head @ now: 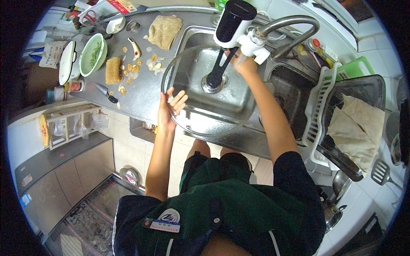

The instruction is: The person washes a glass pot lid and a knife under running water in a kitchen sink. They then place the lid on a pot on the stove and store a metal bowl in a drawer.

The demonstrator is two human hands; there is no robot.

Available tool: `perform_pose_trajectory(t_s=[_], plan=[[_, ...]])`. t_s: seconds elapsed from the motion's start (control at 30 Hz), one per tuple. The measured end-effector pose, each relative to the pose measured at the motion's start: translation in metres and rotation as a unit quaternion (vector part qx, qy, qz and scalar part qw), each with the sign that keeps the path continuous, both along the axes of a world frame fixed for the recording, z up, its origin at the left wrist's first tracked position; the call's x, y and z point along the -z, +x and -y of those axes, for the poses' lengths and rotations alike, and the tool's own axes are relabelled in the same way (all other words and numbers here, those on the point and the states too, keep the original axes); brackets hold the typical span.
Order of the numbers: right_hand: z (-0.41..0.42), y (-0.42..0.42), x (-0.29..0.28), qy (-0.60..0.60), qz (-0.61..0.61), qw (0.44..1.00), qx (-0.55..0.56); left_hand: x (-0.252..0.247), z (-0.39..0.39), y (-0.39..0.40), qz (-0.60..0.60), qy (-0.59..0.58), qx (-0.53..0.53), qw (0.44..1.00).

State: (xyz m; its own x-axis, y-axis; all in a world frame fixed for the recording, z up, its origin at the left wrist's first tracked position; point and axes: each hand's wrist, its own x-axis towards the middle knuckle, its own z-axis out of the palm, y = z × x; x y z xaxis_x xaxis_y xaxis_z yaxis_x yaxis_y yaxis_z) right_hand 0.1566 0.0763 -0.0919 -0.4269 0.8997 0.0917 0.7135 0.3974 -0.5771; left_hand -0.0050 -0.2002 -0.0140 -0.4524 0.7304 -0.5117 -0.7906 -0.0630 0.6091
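Note:
A large round glass pot lid (214,130) is tilted over the steel sink basin (192,36). A black forked handle (218,65) rises from the metal disc at its middle. My left hand (173,104) grips the lid's left rim, thumb outside and fingers spread against the glass. Beneath the white tap fitting (250,44), my right hand (245,65) is close to the top of the handle. Its fingers are partly hidden, so its grip is unclear. A curved metal faucet (288,20) and a black-and-white filter unit (235,24) stand above.
Left on the counter (141,96) lie a knife (107,92), a sponge-like block (113,70), a folded cloth (165,31) and scattered peelings (131,72). A green colander (93,54) holds green beans. On the right are a white rack (320,105) and a cloth-covered pan (355,124).

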Motion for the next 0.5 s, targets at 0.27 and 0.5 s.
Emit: perform_pose_trajectory(t_s=[0.27, 0.5], plan=[[-0.003, 0.009, 0.004, -0.147, 0.05, 0.986, -0.058, 0.018, 0.012, 0.002, 0.037, 0.015, -0.012, 0.999], [0.038, -0.001, -0.049, 0.012, -0.02, 0.998, -0.064, 0.01, 0.009, 0.001, 0.043, 0.019, -0.003, 0.999]])
